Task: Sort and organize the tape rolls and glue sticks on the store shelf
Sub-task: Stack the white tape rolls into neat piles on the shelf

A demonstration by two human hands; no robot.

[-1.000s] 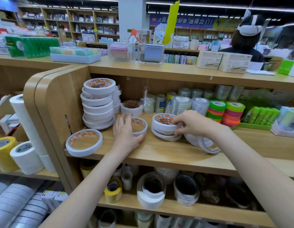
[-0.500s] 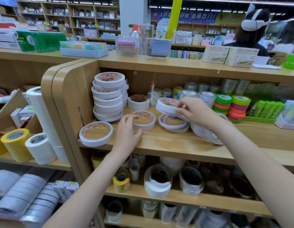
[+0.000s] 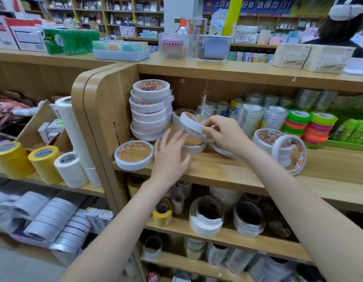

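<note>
My right hand holds a white tape roll tilted in the air, above another white roll lying flat on the wooden shelf. Spread just left of that flat roll is my left hand, fingers apart, empty. A tall stack of white rolls stands at the shelf's left end, with one loose roll flat in front of it. More white rolls sit to the right, one leaning upright. Green glue sticks lie in a tray at far right.
Clear tape rolls and neon green and orange rolls line the back of the shelf. Yellow and white rolls fill the left unit. Lower shelves hold several more rolls. A person stands behind the top counter.
My right hand has lifted one white roll off the pair and carried it left, over the roll by my left hand. My left hand has opened and lifted slightly. The camera moved closer.
</note>
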